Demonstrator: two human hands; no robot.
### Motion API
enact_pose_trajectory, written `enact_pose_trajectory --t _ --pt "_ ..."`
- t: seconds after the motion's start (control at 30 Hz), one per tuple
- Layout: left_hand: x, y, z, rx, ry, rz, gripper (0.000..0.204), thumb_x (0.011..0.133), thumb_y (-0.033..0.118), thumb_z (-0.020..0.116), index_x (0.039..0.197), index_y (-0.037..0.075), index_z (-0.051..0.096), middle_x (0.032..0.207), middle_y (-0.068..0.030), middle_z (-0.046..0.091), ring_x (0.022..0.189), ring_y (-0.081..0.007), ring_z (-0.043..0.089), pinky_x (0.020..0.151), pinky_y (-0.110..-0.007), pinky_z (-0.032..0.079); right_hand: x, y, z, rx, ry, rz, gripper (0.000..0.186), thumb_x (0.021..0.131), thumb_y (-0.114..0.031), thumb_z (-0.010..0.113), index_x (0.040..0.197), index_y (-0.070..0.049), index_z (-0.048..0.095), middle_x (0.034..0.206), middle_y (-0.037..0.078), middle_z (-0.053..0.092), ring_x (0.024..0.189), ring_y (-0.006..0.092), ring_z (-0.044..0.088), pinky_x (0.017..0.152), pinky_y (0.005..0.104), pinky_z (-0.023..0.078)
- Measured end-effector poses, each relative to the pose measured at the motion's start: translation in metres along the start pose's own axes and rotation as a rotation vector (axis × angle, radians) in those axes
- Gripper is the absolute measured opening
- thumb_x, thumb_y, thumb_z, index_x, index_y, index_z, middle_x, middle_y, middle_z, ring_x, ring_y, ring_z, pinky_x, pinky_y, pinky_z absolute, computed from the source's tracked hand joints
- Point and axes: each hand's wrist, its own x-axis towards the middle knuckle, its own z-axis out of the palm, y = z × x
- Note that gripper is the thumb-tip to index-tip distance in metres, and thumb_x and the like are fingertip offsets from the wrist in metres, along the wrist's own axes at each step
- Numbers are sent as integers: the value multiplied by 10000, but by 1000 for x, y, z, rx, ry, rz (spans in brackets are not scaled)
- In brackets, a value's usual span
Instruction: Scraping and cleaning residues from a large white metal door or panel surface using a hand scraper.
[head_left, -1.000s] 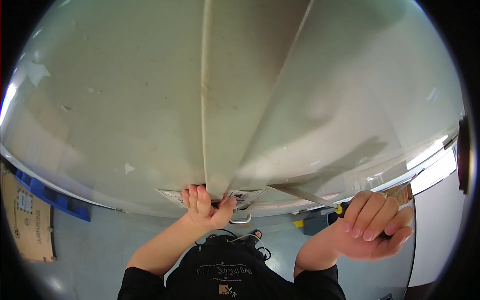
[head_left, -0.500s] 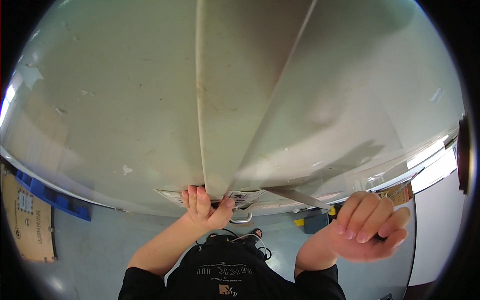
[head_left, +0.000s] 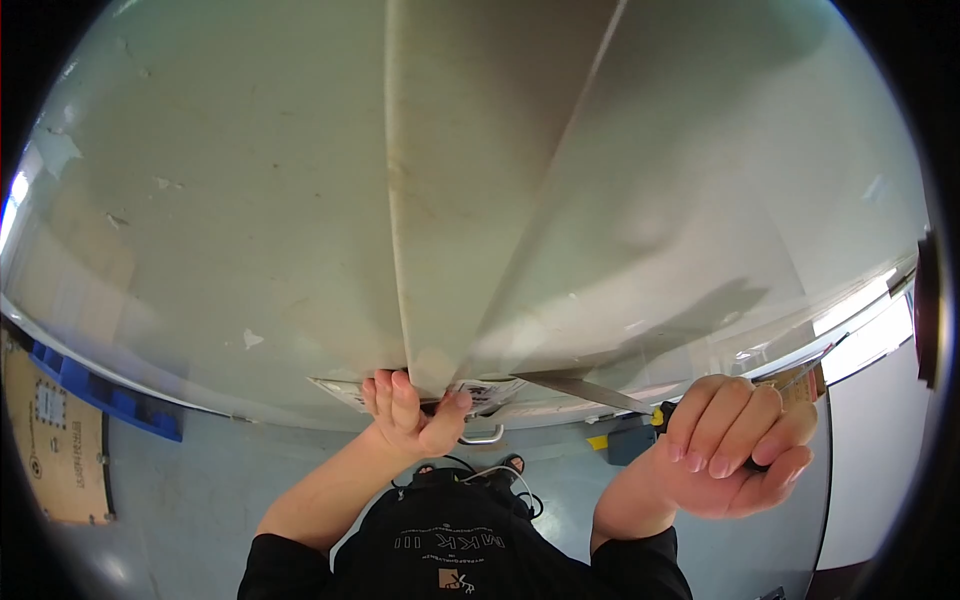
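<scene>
My left hand (head_left: 412,415) is closed round the narrow lower end of a long pale strip (head_left: 440,250), its fingers on the left edge and its thumb on the right. The strip widens toward the top of the view. Under that hand lies a printed sheet (head_left: 492,395), partly covered. My right hand (head_left: 735,445) is wrapped round the dark handle of a long-bladed hand tool (head_left: 595,393). Its flat grey blade points left, with the tip by the sheet's right corner. A yellow part shows near the handle. No teeth can be made out.
A large glossy pale surface (head_left: 230,220) with scuffs and torn paper bits fills the upper view. Beyond its near edge are a wooden crate (head_left: 70,450), a blue plastic piece (head_left: 110,395), a grey box (head_left: 630,442), a metal handle (head_left: 483,437) and the grey floor (head_left: 200,500).
My right hand has moved slightly up and left, and the blade tip has slid a little left. The strip's upper part has shifted slightly left. My left hand stays nearly in place.
</scene>
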Motion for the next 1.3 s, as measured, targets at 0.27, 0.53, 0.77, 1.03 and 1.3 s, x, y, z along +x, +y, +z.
enact_pose_trajectory --t 0.27,0.53,0.77,1.03,1.3 --pt "4 4 -1 -9 -3 16 241 1006 175 561 1242 204 600 1609 -347 309 1482 -547 330 1260 -596 169 -3 -6 -12 28 53 31 317 1106 -322 441 882 -98 429 661 61 520 515 183 485 432 329 460" --pt "0 2 -4 -3 -23 -6 252 1008 177 555 1253 210 597 1615 -352 295 1491 -546 314 1264 -595 158 -1 -5 -16 85 169 -31 353 1124 -324 366 879 -86 453 656 51 495 508 172 443 426 320 420" --pt "-4 1 -5 -21 -21 5 237 1002 192 581 1226 249 630 1612 -360 296 1498 -541 302 1266 -590 142 -6 -10 -29 135 245 -66 345 1120 -311 363 882 -81 462 659 49 496 513 167 440 428 318 412" --pt "9 24 -10 174 -174 -114 522 923 228 643 1319 567 628 1610 -366 209 1415 -548 319 1183 -591 222 -17 -28 -53 128 312 -75 327 1111 -288 404 856 -87 441 640 39 464 533 142 438 432 305 394" --pt "27 43 -23 132 -277 -211 583 851 166 714 1348 467 657 1579 -383 165 1423 -531 261 1173 -580 259 -95 -94 -133 -1 205 291 273 1076 -279 525 932 -67 434 655 61 480 528 180 455 439 316 437"
